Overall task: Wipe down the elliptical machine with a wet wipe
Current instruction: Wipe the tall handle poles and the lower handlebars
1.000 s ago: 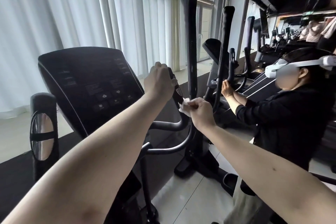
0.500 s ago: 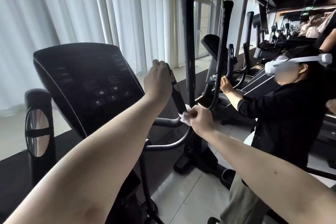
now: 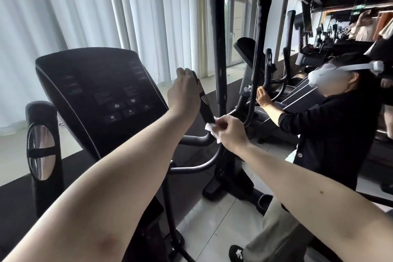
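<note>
- Nearest the camera, both bare forearms reach forward over the elliptical machine (image 3: 225, 176), at much the same angles as a second ago
- Just beyond them, the right hand (image 3: 230, 132) pinches the wet wipe (image 3: 211, 129) between thumb and curled fingers and presses it to the lower end of the handlebar grip (image 3: 205, 110), close to where the grip meets the curved bar; half a second ago this hand sat a little lower against the bar and it has since come back up, which reads as a short rubbing stroke rather than a move to a new part
- A little further, the left hand (image 3: 184, 93) is wrapped tight round the top of the same grip and has not shifted through all three moments; it looks to be steadying the bar, and the patch under its palm cannot be wiped while it stays there
- To the left, the console (image 3: 102, 91) and the second grip (image 3: 45, 117) with its silver plate are well apart from the wipe; whether they are already cleaned cannot be told, so the task seems only partway, with one grip under the wipe
- Behind the grip, the tall swing arm (image 3: 218, 49) stands upright, touched by neither hand
- Farthest off, another person (image 3: 331, 134) in a headset holds a bar of the next machine, with the white curtains (image 3: 85, 6) beyond
</note>
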The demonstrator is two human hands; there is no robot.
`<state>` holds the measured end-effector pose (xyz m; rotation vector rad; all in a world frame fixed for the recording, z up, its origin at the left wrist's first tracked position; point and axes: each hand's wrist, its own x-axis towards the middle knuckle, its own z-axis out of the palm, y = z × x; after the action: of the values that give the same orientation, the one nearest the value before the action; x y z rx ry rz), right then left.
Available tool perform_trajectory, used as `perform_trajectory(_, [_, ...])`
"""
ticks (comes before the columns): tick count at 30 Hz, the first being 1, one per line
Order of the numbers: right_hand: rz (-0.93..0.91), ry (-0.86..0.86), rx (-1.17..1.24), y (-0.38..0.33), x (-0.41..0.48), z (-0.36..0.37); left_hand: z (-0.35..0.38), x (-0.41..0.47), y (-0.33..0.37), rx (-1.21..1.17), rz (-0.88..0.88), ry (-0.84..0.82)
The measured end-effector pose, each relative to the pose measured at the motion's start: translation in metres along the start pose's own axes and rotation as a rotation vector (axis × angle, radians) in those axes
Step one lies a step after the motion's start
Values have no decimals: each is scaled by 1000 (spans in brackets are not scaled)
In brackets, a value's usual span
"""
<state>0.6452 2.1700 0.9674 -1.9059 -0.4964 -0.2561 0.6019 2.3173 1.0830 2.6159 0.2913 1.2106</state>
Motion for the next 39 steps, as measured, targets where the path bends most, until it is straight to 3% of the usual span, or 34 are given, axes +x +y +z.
perform_trajectory(6, [-179, 72, 26, -44, 25, -9, 0, -1, 0, 16, -6, 5])
perform_trajectory(11, [-127, 93, -43, -9, 7, 15, -2, -3, 1, 17, -2, 0])
perform_trajectory(14, [-23, 19, -148, 22, -10, 14, -3, -5, 1, 5, 1, -8])
perform_trajectory(17, [25, 0, -42, 20, -1, 8, -2, -5, 1, -27, -1, -4])
perform_trajectory(23, [-146, 127, 106, -33, 21, 3, 0, -5, 1, -29, -5, 10])
perform_trajectory(29, [-41, 192, -30, 17, -5, 30, 1, -7, 1, -17, 3, 17])
perform_trajectory(32, [167, -10, -153, 32, -29, 35, 0, -6, 3, -33, -18, 4])
perform_trajectory(35, [262, -15, -93, 38, -51, 32, -2, -13, -1, -62, -54, -62])
perform_trajectory(39, [226, 48, 26, 21, -69, 10, 3, -75, 2, -65, -60, -143])
